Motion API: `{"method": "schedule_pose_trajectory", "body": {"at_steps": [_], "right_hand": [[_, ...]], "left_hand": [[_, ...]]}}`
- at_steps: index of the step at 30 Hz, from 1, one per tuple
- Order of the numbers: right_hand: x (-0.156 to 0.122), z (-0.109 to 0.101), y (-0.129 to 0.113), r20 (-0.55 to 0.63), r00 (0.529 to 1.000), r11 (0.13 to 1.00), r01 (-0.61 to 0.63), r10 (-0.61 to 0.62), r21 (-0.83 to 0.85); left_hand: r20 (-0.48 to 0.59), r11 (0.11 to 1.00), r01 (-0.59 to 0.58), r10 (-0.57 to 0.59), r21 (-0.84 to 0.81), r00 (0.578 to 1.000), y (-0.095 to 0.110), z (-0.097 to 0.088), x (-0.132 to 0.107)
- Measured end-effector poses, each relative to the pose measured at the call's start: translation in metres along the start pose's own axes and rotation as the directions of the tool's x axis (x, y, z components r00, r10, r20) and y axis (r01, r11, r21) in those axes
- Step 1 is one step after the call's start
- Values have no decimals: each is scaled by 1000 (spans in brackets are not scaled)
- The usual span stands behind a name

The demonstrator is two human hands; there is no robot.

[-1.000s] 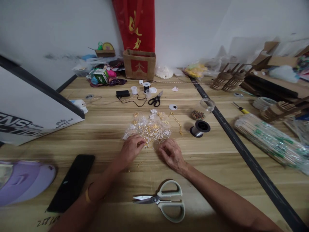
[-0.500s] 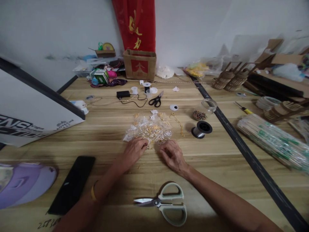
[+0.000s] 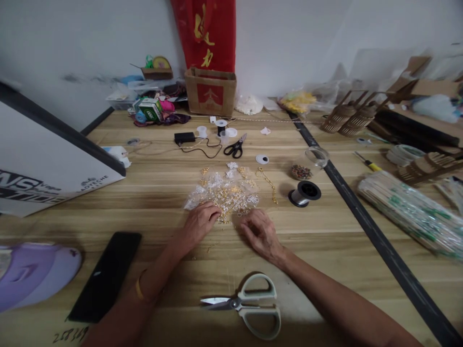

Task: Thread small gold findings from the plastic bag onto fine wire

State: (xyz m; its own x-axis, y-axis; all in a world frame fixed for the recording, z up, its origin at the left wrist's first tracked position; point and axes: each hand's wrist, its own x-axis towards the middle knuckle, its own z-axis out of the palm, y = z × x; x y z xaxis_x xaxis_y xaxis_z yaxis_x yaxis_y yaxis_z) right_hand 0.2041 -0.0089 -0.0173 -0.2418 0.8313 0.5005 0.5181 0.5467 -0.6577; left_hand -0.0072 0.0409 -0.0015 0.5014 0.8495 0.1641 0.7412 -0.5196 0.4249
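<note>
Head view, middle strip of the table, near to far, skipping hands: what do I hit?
Pale-handled scissors → pile of small gold- and silver-coloured pieces → black-handled scissors → open brown box → red bag behind it.

I have a pile of small parts (image 3: 229,195) mid-frame, the left hand (image 3: 200,222) at its lower-left edge, the right hand (image 3: 261,231) just beside its lower right. I see scissors (image 3: 234,303) bottom centre, a phone (image 3: 104,277) lower left, a spool (image 3: 306,190) right of centre with a jar (image 3: 315,159) behind it, a box (image 3: 210,96) top centre.
</note>
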Motion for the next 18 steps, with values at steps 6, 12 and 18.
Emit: {"method": "schedule_pose_trajectory", "body": {"at_steps": [6, 12, 18], "right_hand": [[-1, 1, 1, -5, 1000, 1000, -2, 2, 6], [-1, 1, 1, 3, 1000, 1000, -5, 5, 4], [-2, 1, 2, 19, 1000, 1000, -14, 14, -1]], "left_hand": [[2, 998, -23, 24, -55, 1000, -2, -3, -1], [-8, 999, -28, 28, -41, 1000, 0, -5, -2], [21, 999, -40, 40, 25, 999, -1, -4, -2]]}}
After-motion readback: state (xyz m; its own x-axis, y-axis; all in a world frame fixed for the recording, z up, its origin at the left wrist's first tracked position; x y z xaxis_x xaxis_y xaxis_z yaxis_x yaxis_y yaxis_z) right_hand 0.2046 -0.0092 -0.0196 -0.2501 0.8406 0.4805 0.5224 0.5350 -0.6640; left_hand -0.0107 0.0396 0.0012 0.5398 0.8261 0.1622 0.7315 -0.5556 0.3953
